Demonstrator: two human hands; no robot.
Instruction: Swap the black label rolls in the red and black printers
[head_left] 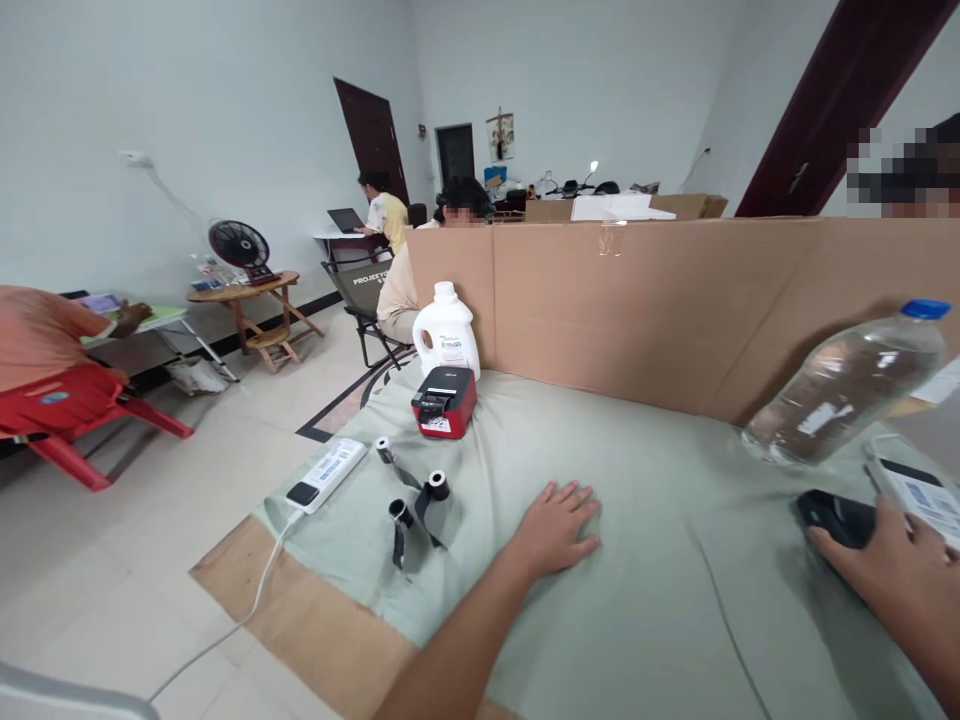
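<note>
Resting the left hand (pixel 559 530) flat and empty, fingers spread, on the green-clothed bench (pixel 645 640); curling the right hand (pixel 904 565) against a smooth, black, rounded device (pixel 836 515), near the clear, blue-capped plastic bottle (pixel 844 385). Can't tell if gripping.

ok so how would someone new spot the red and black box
Find the brown cardboard screen behind the green cloth. Near the screen's left end stands a white jug, and the box sits right in front. Red sides set it apart from the jug and the small rolls.
</note>
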